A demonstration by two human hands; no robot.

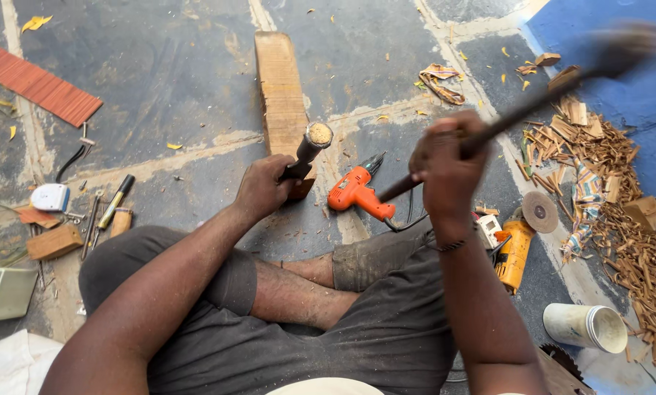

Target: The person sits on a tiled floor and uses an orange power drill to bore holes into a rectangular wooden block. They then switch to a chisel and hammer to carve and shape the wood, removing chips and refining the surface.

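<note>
My left hand (264,187) is clenched around a dark chisel with a frayed wooden top (307,150), set against the long pale plank (282,91). My right hand (449,164) fists a blurred, raised dark-handled hammer (555,91). A white cylindrical tub (585,327) lies lower right.

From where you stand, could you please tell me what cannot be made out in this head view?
- Mallet in the right hand: its head is smeared by motion blur, so its shape is unclear.
- Chisel in the left hand: the tip is hidden behind the hand, so its contact with the wooden plank is unseen.
- Saw blade: cut off by the bottom edge.
- Small tools on the floor at left: too small to identify.
</note>
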